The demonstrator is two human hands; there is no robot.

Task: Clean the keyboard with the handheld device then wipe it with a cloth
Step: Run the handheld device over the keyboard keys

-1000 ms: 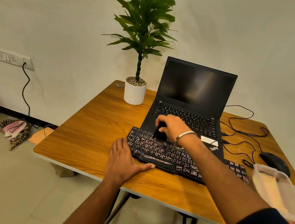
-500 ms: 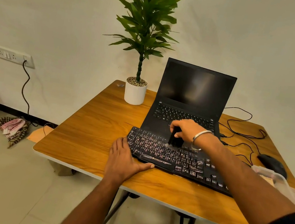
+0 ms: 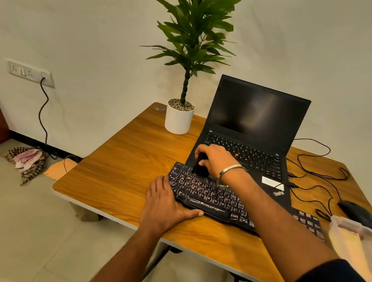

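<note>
A black external keyboard [image 3: 224,200] with lit keys lies on the wooden table [image 3: 127,160] in front of an open laptop [image 3: 253,130]. My right hand [image 3: 216,159] grips a small black handheld device [image 3: 200,168], held upright with its lower end on the keyboard's top-left keys. My left hand [image 3: 164,203] lies flat on the table at the keyboard's left end, fingers straight and thumb along its front edge. My right forearm hides the middle of the keyboard.
A potted plant [image 3: 179,117] stands at the table's back left. A black mouse [image 3: 357,215] with cables and a clear plastic box [image 3: 364,247] sit at the right. A checked cloth [image 3: 26,161] lies on the floor below a wall socket [image 3: 29,72].
My right hand has slid the device leftward along the keyboard's top rows, back toward the left end. My left hand has stayed in place.
</note>
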